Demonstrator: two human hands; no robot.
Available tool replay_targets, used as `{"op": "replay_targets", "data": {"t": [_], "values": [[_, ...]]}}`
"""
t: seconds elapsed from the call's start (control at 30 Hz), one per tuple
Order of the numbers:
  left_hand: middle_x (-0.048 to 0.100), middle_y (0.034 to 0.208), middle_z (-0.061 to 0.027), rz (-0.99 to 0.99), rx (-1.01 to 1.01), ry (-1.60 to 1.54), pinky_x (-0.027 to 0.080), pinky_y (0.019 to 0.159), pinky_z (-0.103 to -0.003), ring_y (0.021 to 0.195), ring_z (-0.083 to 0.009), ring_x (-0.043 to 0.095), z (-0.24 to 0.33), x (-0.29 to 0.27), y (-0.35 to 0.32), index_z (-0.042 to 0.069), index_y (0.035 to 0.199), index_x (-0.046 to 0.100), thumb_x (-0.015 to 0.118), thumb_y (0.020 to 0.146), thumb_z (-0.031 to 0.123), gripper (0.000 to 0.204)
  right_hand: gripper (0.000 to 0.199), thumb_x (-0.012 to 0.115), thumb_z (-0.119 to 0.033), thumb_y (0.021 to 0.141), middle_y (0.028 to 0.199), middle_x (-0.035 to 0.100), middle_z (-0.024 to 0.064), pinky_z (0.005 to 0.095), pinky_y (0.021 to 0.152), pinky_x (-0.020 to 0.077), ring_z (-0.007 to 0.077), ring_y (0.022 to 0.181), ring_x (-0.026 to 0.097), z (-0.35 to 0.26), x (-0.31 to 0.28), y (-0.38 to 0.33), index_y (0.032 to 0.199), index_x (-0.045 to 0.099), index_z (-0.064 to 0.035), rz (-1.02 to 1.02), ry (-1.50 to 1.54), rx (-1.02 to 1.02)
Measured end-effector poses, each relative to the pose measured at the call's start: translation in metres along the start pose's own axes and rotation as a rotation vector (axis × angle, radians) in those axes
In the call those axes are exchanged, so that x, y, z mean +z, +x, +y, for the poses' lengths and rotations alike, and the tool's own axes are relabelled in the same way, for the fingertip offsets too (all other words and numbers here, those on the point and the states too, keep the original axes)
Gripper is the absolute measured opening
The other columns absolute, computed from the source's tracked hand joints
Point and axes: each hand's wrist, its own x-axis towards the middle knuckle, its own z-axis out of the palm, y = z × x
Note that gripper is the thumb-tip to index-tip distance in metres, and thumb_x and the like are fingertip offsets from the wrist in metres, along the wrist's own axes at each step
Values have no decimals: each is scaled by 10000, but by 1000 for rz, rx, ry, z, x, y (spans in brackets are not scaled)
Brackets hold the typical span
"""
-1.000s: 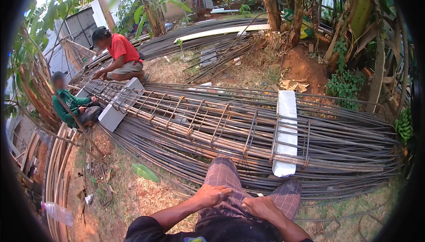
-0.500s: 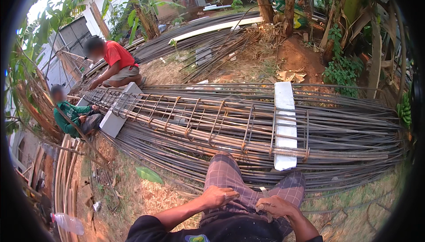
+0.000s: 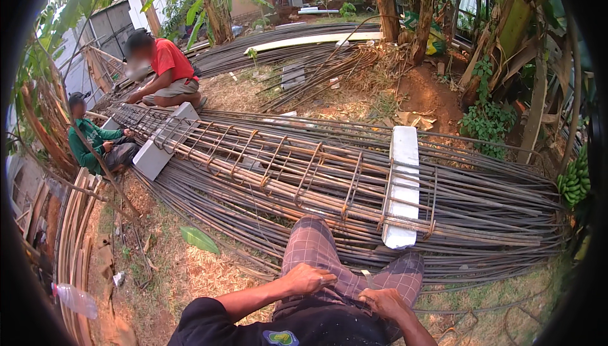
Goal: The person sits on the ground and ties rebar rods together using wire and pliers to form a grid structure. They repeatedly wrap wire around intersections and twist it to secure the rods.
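My left hand [image 3: 308, 279] is closed above my checked trousers, its fingers curled together with a ring on one; what they hold, if anything, is too small to make out. My right hand [image 3: 384, 300] grips a narrow tool [image 3: 367, 274] whose pale flat tip sticks up above the fist; the rest is hidden in the palm. Both hands stay apart from the steel beyond my knees. There lies a long rebar cage [image 3: 278, 167] of rusty bars with rectangular stirrups. A white block [image 3: 403, 184] supports its near right end, and a grey block [image 3: 166, 140] its far part.
Under the cage spreads a wide bundle of loose rebar [image 3: 209, 200]. Two people sit at its far left end, one in a red shirt [image 3: 169, 66], the other in a green one [image 3: 90, 143]. Wooden strips [image 3: 75, 232] and a plastic bottle [image 3: 77, 301] lie at left. Banana plants stand behind.
The view has shifted slightly. My hands have moved little; the right still grips the tool, of which less now shows below the fist. The person in green has lifted their head.
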Motion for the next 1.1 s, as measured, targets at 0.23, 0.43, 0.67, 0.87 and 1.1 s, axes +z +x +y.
{"op": "replay_targets", "data": {"t": [0.23,0.43,0.67,0.87,1.1], "values": [[737,957,-109,127,28,126,571,613,-430,787,-318,725,-48,-14,-10,126,1231,637,611,892,207,350,193,621,-260,984,878,706,167,480,694,515,419,829,675,74,-41,-57,953,684,-81,571,-149,218],[718,873,-84,35,-16,197,562,584,-423,745,-302,716,-59,-18,-13,138,1057,668,644,938,275,183,82,633,-159,930,808,668,171,542,852,433,409,845,634,184,-33,-224,916,682,-94,673,-462,874],[725,957,-91,-62,101,-67,563,613,-450,756,-344,701,13,11,37,135,1085,715,647,948,307,230,495,694,-218,909,1367,590,216,489,1069,446,429,1275,537,33,-38,-146,1372,580,-83,576,-67,763],[724,950,-138,-73,233,-166,548,682,-481,816,-379,696,56,9,93,89,1059,717,648,935,257,220,459,645,-254,951,1172,697,146,481,839,559,382,1000,684,-45,0,-43,1402,583,-192,514,82,314],[694,831,-226,-208,-44,-424,511,727,-539,844,-472,664,12,-2,90,96,1207,627,554,1025,299,283,312,656,-184,925,1017,734,98,457,750,568,365,878,699,21,-36,-87,1235,689,-156,800,-125,486]]}}
